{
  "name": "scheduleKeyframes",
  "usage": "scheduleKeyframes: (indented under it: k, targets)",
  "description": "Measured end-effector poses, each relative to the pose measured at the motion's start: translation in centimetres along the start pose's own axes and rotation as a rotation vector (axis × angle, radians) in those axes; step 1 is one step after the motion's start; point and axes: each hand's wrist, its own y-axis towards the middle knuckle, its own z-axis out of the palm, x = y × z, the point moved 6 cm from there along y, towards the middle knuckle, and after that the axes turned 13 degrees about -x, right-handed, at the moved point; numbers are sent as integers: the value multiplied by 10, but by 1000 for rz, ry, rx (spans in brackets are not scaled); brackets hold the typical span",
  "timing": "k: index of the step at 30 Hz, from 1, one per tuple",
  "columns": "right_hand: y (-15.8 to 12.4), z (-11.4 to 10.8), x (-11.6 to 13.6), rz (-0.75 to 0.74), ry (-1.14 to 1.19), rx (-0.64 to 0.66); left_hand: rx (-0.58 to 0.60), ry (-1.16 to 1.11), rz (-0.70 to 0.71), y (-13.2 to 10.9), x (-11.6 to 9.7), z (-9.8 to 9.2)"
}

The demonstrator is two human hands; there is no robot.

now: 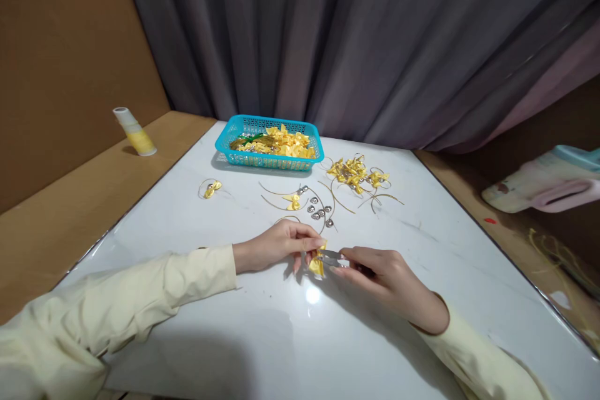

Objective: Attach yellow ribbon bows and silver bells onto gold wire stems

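A yellow ribbon bow (317,265) is pinched in the fingers of my left hand (284,245), just above the white table. My right hand (382,269) is closed around a small silver metal tool (332,255), which looks like tweezers or small scissors. Its tip meets the middle of the bow; the exact contact is too small to make out. Beyond my hands lie several silver metal pieces (315,215), some gold cords (344,198) and a single yellow bow (293,202).
A turquoise basket (269,166) holding yellow bows and cords stands at the back. Right of it sits a pile of bows on cords (349,172); one bow with a cord loop (212,189) lies left. A ribbon spool (135,132) and a pastel bottle (525,184) flank the table (225,337).
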Motion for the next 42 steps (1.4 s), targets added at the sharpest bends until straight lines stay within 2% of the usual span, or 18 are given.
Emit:
scheduleKeyframes:
  k: [9,36,42]
  targets:
    - [2,1,1,19,-45,-40,-34,-20,-18,1,1,-1]
    - [0,10,4,37,-63,-105,-18,-90,36,-1,1,-3]
    - [-1,9,4,41,-64,-135,-44,-91,20,-1,-1,-3]
